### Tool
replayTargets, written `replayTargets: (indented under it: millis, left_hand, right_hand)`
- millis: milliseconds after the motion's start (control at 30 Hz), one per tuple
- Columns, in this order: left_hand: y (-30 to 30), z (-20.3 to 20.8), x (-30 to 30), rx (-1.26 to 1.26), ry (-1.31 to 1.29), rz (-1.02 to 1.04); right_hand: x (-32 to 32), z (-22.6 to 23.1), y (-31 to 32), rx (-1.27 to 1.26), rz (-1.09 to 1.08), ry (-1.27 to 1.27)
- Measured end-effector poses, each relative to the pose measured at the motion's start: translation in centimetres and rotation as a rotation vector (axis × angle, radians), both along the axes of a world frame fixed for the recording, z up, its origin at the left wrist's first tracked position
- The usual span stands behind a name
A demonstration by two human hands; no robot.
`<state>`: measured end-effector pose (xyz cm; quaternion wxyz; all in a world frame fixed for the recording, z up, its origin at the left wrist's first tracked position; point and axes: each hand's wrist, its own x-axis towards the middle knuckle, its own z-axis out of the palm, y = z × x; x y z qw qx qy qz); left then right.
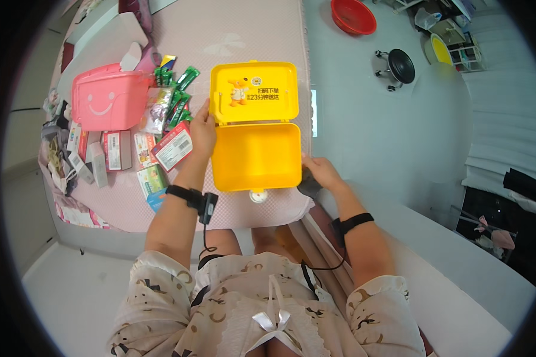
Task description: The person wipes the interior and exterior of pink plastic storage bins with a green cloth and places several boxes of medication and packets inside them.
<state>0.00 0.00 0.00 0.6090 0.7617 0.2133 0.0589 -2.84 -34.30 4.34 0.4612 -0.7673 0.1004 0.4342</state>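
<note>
An open yellow plastic box (256, 157) with a hinged lid sits in front of me on the pink cloth, its lid folded back away from me. Inside, the box is empty. A cartoon animal and dark print mark the inside of the lid (274, 110). My left hand (203, 132) grips the box's left side near the hinge. At the lower right corner my right hand (323, 172) holds the wall, its fingertips partly hidden. A white round piece (258, 196) shows at the front latch, and a dark grey object (308, 185) lies beneath my right hand.
To the left stand a pink box with a smiley face (110, 98), several green sachets (181, 98), a clear packet (156, 110) and several medicine cartons (173, 146). Clothes heap at the far left edge. On the floor at right are a red basin (353, 16) and a black stool (401, 66).
</note>
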Motion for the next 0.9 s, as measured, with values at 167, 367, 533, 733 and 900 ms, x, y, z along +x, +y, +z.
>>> replayTargets:
  millis: [167, 367, 533, 733, 900]
  left_hand:
    - [5.5, 1.6, -0.6, 0.327, -0.018, -0.07]
    - [6.1, 1.1, -4.3, 0.331, -0.084, -0.066]
    - [5.5, 5.6, -8.5, 0.253, 0.065, -0.013]
    - [12.5, 5.3, -16.3, 0.164, 0.109, 0.268]
    - [16.9, 5.6, -22.5, 0.159, 0.269, 0.389]
  right_hand:
    - [-0.9, 2.1, 9.8, -0.153, 0.364, -0.363]
    - [-1.3, 0.8, 9.2, -0.161, 0.099, -0.35]
    - [-2.3, -1.4, 7.7, -0.305, 0.164, -0.618]
    - [-2.3, 5.4, 16.9, -0.061, 0.049, -0.872]
    - [-5.2, 7.1, 25.9, 0.217, 0.242, -0.898]
